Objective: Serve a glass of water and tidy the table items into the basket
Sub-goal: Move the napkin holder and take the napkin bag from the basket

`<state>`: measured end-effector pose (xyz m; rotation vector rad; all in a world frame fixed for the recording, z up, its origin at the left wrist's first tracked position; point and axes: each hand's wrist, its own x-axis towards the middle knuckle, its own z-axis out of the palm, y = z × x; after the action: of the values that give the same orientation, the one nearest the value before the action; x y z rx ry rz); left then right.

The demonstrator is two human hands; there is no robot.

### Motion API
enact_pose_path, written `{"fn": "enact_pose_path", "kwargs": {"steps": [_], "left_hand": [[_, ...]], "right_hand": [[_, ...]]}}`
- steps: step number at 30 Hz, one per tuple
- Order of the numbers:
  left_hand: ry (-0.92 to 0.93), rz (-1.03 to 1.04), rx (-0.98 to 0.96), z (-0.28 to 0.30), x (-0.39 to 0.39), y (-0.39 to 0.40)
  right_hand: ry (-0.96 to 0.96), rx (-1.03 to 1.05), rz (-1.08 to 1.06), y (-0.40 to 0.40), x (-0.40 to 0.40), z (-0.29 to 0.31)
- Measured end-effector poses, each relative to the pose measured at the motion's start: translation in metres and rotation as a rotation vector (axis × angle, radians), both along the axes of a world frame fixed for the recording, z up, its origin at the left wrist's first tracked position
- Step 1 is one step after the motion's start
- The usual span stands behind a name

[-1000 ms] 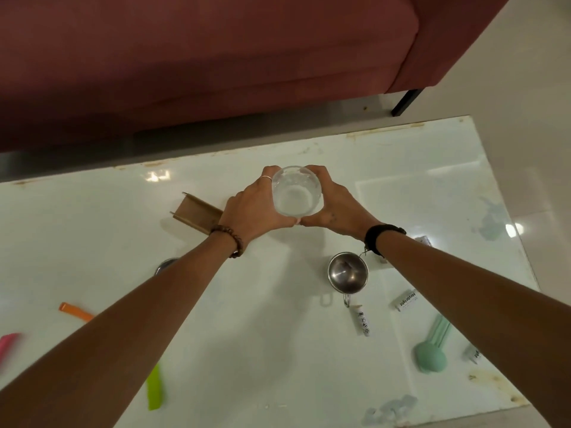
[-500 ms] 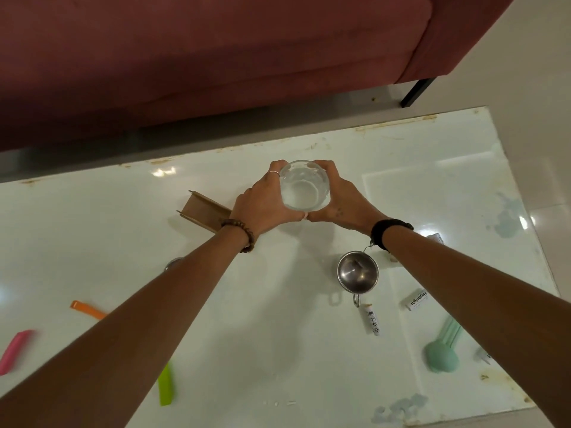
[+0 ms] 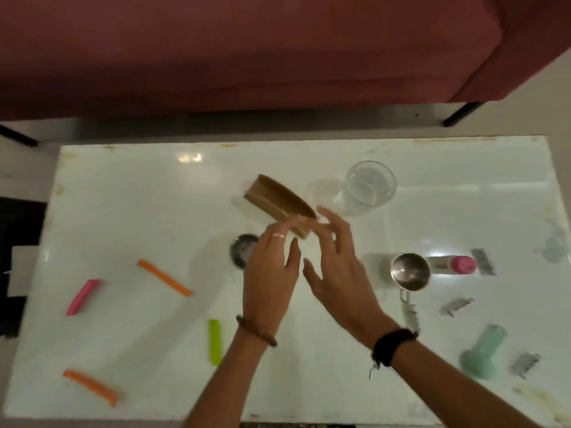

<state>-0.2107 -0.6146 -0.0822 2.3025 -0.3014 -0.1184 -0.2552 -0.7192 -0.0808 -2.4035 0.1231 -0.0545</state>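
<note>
Glass of water [image 3: 369, 188] stands upright toward the far side of the white table [image 3: 123, 186], right of centre, with nobody touching it; the rest of what follows runs from the near edge outward.

Closest in, an orange strip [image 3: 91, 387] lies at the near left, and a green strip [image 3: 215, 341] lies lengthwise just left of the left forearm. On the near right sits a mint-green handled piece [image 3: 483, 352] with a small grey clip [image 3: 525, 364] beside it.

Farther out, a pink strip [image 3: 82, 297] and a second orange strip [image 3: 164, 277] rest on the left half. On the right, a small steel cup [image 3: 410, 275] stands with its handle pointing toward the near edge, a pink-capped tube [image 3: 451, 264] just beyond it to the right, and another grey clip [image 3: 458, 305] nearby.

Both hands hover over the middle of the table. The left hand [image 3: 272, 276], wearing a ring and a beaded bracelet, has its fingers loosely spread and holds nothing. The right hand [image 3: 336, 267], with a dark wristband, is likewise spread wide and empty. A round metal item [image 3: 242, 250] shows partly behind the left hand.

Just past the fingertips lies a brown basket [image 3: 278, 200], tilted; whether the fingers touch its near end cannot be told because of blur. The glass is right of it, apart. Beyond the table is a red sofa [image 3: 247, 50].
</note>
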Motion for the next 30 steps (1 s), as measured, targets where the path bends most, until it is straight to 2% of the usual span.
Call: {"fn": "enact_pose_path", "kwargs": {"steps": [3,6,10,14,17,21,23,25,30], "left_hand": [[0.081,0.179,-0.049,0.003,-0.021,0.064],[0.09,0.235,0.006,0.002,-0.025,0.147],[-0.025,0.237,0.25,0.005,-0.011,0.267],[-0.195,0.213,0.556,0.014,0.017,0.389],[-0.16,0.247,0.777,0.015,0.036,0.478],[-0.066,0.144,1.074,0.002,0.043,0.553],[-0.032,0.166,1.17,-0.004,0.046,0.58],[-0.002,0.165,1.093,-0.013,0.05,0.6],[-0.014,0.093,0.66,-0.018,0.058,0.627]], "right_hand": [[0.024,0.018,0.116,0.067,-0.001,0.001],[0.034,0.04,0.206,0.138,0.009,-0.005],[0.065,0.077,0.372,0.23,0.033,-0.012],[0.045,-0.036,0.633,0.331,0.069,-0.014],[0.019,-0.154,0.825,0.412,0.102,-0.019],[-0.021,-0.319,0.984,0.49,0.137,-0.036],[-0.039,-0.417,1.046,0.515,0.149,-0.046],[-0.061,-0.499,1.08,0.532,0.157,-0.055],[-0.117,-0.552,1.029,0.548,0.159,-0.061]]}}
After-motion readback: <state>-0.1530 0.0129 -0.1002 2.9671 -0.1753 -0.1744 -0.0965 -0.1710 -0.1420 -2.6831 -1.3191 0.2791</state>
